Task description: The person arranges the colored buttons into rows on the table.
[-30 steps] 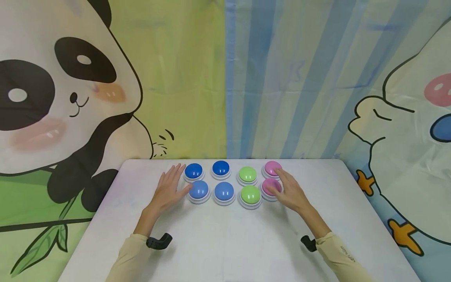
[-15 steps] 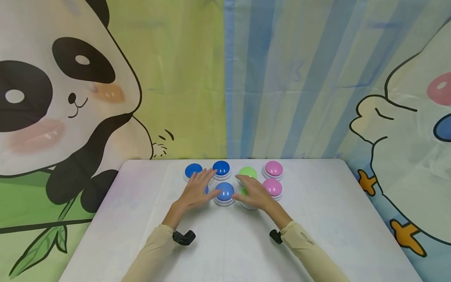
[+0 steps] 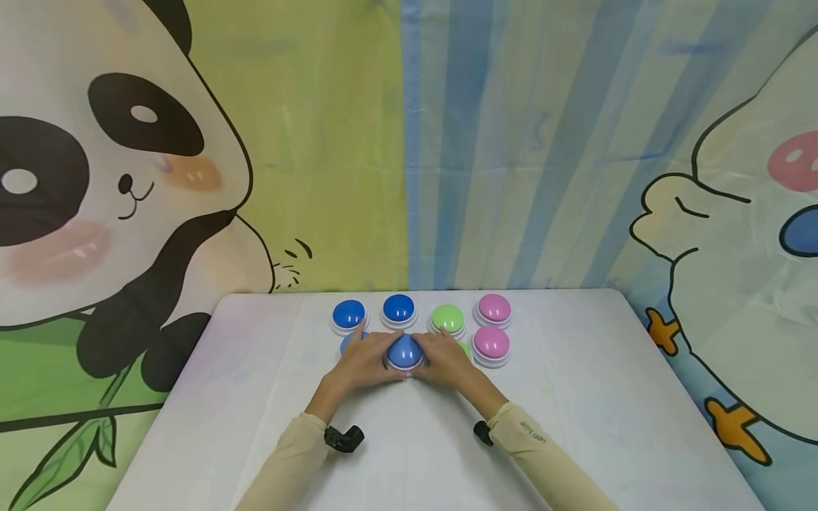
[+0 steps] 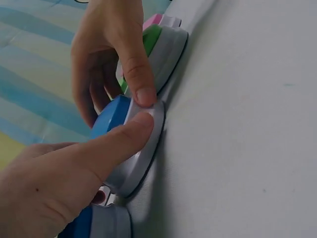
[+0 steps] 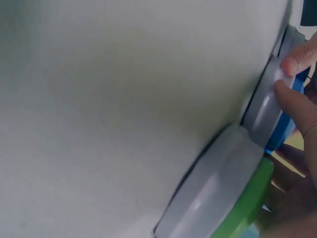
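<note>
In the head view a light blue dome push button [image 3: 405, 350] on a round white base stands in the front row, between both hands. My left hand [image 3: 363, 363] grips its left side and my right hand [image 3: 445, 359] its right side. The left wrist view shows both thumbs meeting on the front of the white base [image 4: 141, 161], fingers reaching round the far side. Partly behind my left hand is another blue button [image 3: 347, 343]. A front green button [image 3: 466, 348] is mostly hidden by my right hand.
Behind stand two darker blue buttons, one left [image 3: 348, 314] and one nearer the middle [image 3: 399, 307], then a green button [image 3: 447, 317]. Two pink buttons, a rear one [image 3: 494, 307] and a front one [image 3: 491, 342], stand at the right. A white-covered table [image 3: 409, 447] meets printed curtains.
Both hands have come inward from the outer buttons, left hand moving right and right hand moving left. They now hold the light blue button between them.
</note>
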The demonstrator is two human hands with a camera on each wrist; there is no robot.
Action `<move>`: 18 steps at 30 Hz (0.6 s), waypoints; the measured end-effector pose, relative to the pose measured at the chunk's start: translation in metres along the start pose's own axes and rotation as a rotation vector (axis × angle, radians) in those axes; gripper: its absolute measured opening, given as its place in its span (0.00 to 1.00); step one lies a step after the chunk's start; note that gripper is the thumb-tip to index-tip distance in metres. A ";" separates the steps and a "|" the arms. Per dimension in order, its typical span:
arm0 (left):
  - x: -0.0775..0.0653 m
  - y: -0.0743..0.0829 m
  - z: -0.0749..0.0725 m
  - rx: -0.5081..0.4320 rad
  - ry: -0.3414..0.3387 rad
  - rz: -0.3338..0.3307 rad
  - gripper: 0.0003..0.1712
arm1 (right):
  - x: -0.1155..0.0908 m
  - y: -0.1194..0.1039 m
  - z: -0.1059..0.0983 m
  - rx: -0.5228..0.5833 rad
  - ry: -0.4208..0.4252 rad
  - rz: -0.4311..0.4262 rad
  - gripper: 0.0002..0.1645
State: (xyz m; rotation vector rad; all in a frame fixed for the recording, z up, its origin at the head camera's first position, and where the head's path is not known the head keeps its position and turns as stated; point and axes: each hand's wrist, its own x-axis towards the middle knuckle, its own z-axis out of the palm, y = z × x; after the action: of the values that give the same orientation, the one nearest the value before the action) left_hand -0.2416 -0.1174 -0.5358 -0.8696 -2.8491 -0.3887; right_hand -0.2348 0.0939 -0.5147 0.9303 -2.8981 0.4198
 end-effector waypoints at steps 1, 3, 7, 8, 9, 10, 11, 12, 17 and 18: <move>0.000 0.000 0.001 -0.004 0.000 0.003 0.50 | 0.000 0.000 0.002 0.011 0.001 -0.003 0.44; 0.000 0.001 0.002 -0.012 0.005 0.008 0.50 | 0.000 -0.001 0.003 0.027 -0.003 0.001 0.45; 0.000 0.003 0.003 -0.040 0.039 0.020 0.49 | -0.001 -0.002 0.004 0.051 0.001 0.005 0.46; 0.000 0.003 0.003 -0.043 0.052 0.028 0.49 | -0.001 -0.002 0.003 0.052 0.005 0.006 0.46; 0.000 0.003 0.003 -0.046 0.064 0.035 0.49 | -0.001 -0.003 0.003 0.058 0.011 0.005 0.46; 0.000 0.003 0.002 -0.049 0.080 0.043 0.49 | -0.002 -0.003 0.002 0.059 0.018 0.010 0.46; 0.000 0.003 0.001 -0.054 0.095 0.049 0.49 | -0.002 -0.003 0.000 0.063 0.026 0.011 0.46; -0.001 0.003 0.000 -0.058 0.113 0.057 0.49 | -0.003 -0.004 -0.001 0.066 0.036 0.012 0.46; -0.004 0.006 -0.008 -0.086 0.176 0.089 0.48 | -0.008 -0.006 -0.009 0.099 0.090 0.005 0.46; -0.006 0.007 -0.010 -0.094 0.178 0.091 0.48 | -0.009 -0.006 -0.010 0.112 0.102 -0.003 0.46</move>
State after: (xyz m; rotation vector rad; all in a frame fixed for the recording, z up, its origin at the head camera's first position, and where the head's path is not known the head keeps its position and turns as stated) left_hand -0.2326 -0.1175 -0.5263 -0.9275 -2.6367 -0.5626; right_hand -0.2238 0.0969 -0.5048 0.8994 -2.8056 0.6157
